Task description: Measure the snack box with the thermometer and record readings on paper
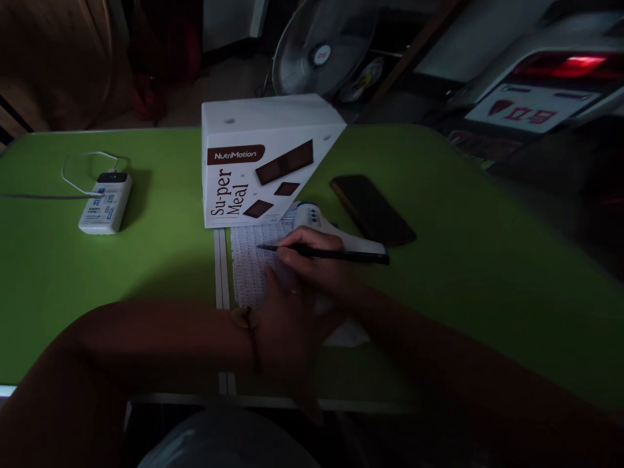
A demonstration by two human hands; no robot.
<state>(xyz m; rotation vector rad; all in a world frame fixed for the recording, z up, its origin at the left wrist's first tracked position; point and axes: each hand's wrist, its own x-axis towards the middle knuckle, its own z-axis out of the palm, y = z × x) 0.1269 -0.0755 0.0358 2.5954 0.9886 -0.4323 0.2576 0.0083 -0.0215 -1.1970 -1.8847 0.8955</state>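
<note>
My right hand (pixel 316 257) is closed around a black pen (pixel 351 255), its tip resting at or just over a paper sheet (pixel 248 260) covered in rows of handwriting. Spread over the lower part of that sheet is my left hand (pixel 287 325), with a bracelet at the wrist; deep shadow hides some of its fingers. A white box (pixel 273 156) printed "NutriMotion Su-per Meal" stands at the sheet's far edge. Partly behind my right hand lies a white handheld device (pixel 308 213) with small blue buttons, resembling a forehead thermometer.
On the green table (pixel 166 260), a dark phone (pixel 373 209) lies right of the box. At the left sits a white power bank (pixel 106 203) with cables plugged in. Beyond the table stand a fan (pixel 322 55) and a white machine (pixel 536 107) with a red light.
</note>
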